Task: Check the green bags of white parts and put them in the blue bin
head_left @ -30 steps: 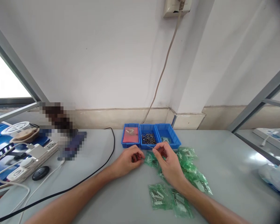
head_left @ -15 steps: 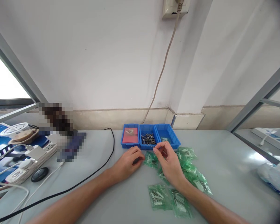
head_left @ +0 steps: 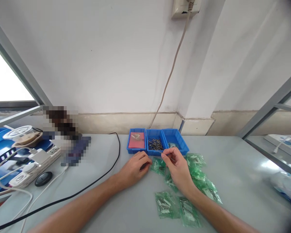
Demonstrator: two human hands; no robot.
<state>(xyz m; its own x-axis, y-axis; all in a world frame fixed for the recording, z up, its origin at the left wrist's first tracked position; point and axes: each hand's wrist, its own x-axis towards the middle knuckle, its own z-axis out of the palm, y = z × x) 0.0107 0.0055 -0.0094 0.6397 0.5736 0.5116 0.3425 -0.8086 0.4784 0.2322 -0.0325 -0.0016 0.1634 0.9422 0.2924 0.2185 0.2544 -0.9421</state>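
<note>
My left hand rests on the grey table, fingers curled around a small dark part I cannot make out. My right hand pinches a thin metal pin between thumb and forefinger, just in front of the middle blue bin, which holds several such pins. A left blue bin contains a red pad, and a right blue bin holds a small green bag. Several green bags of parts lie under and around my right hand.
A black cable crosses the table on the left. A white power strip with plugs, a black round object and a blurred item sit at far left. A beige cord hangs from a wall socket.
My right hand with the pin has shifted slightly toward the bins. My left hand has closed more tightly over its small part and settled on the table.
</note>
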